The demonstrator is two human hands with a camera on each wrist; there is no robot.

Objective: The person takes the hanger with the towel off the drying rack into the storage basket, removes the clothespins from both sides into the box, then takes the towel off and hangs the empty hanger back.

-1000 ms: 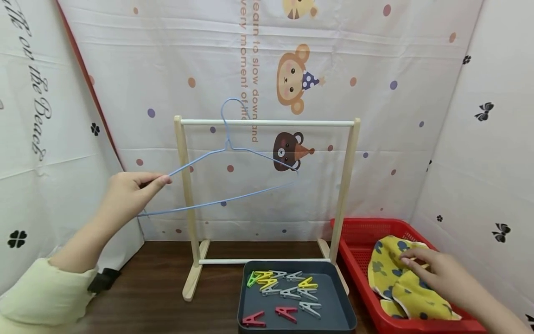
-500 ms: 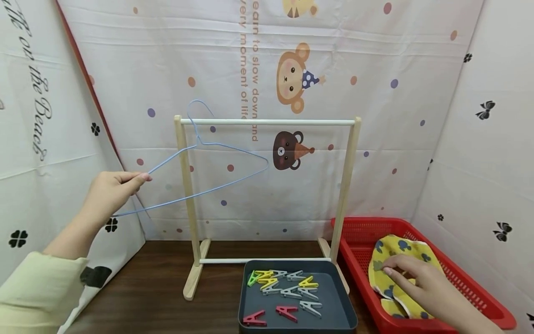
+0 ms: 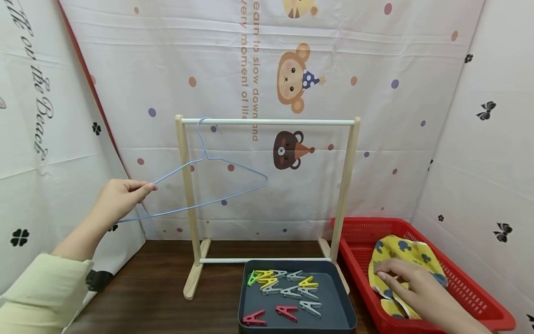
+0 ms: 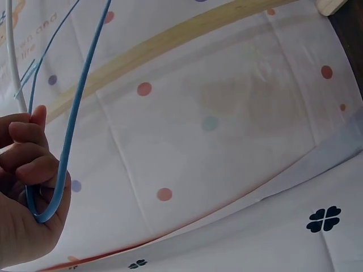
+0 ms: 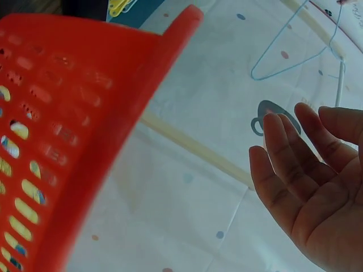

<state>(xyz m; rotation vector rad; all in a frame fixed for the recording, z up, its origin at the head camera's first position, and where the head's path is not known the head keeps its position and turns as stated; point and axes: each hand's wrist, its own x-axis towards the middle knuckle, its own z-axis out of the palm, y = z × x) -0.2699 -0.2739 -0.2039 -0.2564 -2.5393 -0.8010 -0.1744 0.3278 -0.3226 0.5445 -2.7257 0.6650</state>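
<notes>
My left hand [image 3: 121, 199] pinches one arm of a blue wire clothes hanger [image 3: 233, 163] between thumb and fingers, left of a small drying rack. At the rack's top rail [image 3: 292, 122] the hanger's hook passes over, its tip showing below the bar. In the left wrist view the hanger's bent corner [image 4: 48, 212] loops around the curled fingers. Over a red basket [image 3: 354, 269] hovers my right hand [image 3: 417, 287], fingers loosely bent and holding nothing. Beneath it in the basket lies a yellow patterned cloth [image 3: 400, 250], partly hidden by the hand.
A dark grey tray [image 3: 333, 306] holding several clothespins [image 3: 288, 313] in red, yellow, grey and green stands before the rack. The rack's wooden posts [image 3: 345, 185] rise from feet on the brown table [image 3: 142, 287]. Printed curtains enclose the back and sides.
The left hand first carried the hanger leftward, then lowered it, bringing its hook from above the rail down onto it. My right hand has drifted slightly left over the cloth.
</notes>
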